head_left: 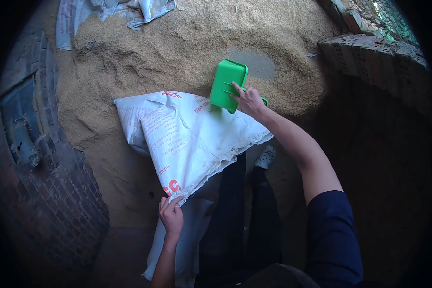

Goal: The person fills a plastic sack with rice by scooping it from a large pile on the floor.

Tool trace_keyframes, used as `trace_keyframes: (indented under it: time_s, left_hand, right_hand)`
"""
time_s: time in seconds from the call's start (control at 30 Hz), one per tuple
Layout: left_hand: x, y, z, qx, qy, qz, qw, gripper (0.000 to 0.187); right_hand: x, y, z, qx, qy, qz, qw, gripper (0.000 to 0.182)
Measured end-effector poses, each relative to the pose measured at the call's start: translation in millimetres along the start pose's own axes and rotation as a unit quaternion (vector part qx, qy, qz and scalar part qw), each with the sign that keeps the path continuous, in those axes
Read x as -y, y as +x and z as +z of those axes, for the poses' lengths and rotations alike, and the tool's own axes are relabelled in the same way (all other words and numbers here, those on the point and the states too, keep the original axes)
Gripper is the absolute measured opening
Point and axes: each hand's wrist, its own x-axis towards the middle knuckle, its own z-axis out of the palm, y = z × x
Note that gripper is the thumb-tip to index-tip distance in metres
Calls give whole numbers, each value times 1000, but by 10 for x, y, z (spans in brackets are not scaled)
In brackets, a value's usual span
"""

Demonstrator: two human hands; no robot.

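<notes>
A white woven sack (197, 129) with red print lies slanted across the middle, its frayed open edge towards me. My left hand (171, 216) is closed on the near corner of that edge, fingers pinching the fabric. In my right hand (250, 102) is a green plastic dustpan (228, 81), its underside facing up and its lower end overlapping the sack's upper side. One index finger stretches along the dustpan's back, while the other fingers are partly hidden near the handle. Loose tan husks (163, 53) spread beyond the sack. Whatever is inside the sack is hidden.
A brick wall (72, 192) runs along the left, and hollow bricks (369, 53) stand at the right. Crumpled sacks (146, 9) lie at the back. A pale sack (192, 225) is beside my legs. Grey floor (254, 65) shows through the husks.
</notes>
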Motion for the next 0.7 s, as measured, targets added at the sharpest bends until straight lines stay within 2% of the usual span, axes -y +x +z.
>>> trace_keyframes:
  time_s: [0.2, 0.27, 0.37, 0.53, 0.63, 0.7]
  left_hand:
    - [-61, 25, 11, 6, -14, 0, 1000, 26]
    - [-84, 20, 32, 13, -18, -6, 1000, 26]
    - [-81, 38, 34, 11, -5, 22, 1000, 26]
    - [-170, 98, 106, 23, -28, 31, 999, 29]
    - [-356, 173, 221, 25, -50, 49, 997, 31]
    - [-515, 237, 321, 25, -52, 64, 996, 32]
  right_hand:
    - [-506, -1366, 446, 105, 22, 132, 986, 48]
    - [-707, -1845, 376, 153, 4, 164, 974, 50]
    - [-721, -2233, 98, 180, -14, 163, 970, 51]
    - [-533, -2019, -515, 208, 25, 235, 949, 48]
    - [-701, -1513, -868, 86, 46, 196, 976, 50]
    - [-779, -944, -817, 26, 34, 157, 987, 52]
